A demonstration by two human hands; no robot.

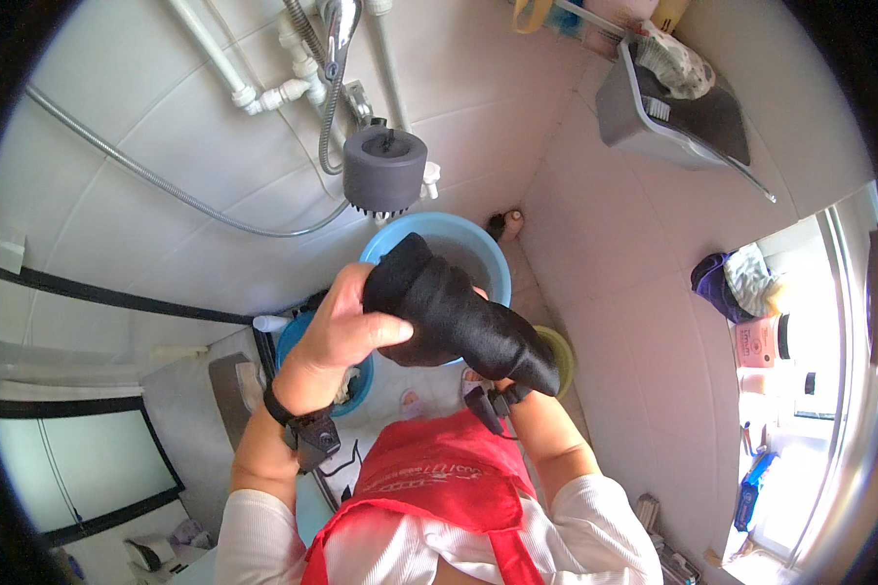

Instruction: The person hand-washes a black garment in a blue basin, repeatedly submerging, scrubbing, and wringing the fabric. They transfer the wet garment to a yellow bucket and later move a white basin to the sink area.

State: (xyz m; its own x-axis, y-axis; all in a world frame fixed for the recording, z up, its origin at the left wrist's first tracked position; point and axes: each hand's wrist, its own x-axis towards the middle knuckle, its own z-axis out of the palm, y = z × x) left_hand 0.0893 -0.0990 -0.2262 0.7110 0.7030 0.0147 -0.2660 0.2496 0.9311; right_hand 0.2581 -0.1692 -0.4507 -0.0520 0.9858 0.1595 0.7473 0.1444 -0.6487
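A bundle of dark, shiny black cloth (461,314) is held up in front of me, over the near side of a light blue plastic basin (494,252). My left hand (351,322) grips its left end, thumb lying across the front. Most of my right hand (481,294) is hidden behind the cloth; only a bit of finger shows above it, and the wrist comes out below, so its grip cannot be made out. Dark contents, unclear in kind, show inside the basin. Both wrists wear black straps with small devices.
Beyond the basin, a dark grey round fixture (384,172) hangs by a shower hose (212,219) and pipes. A blue tub (362,380) with pale cloth stands at left, a green basin (562,358) at right. A grey bin (629,124) is mounted on the right wall, near a window ledge.
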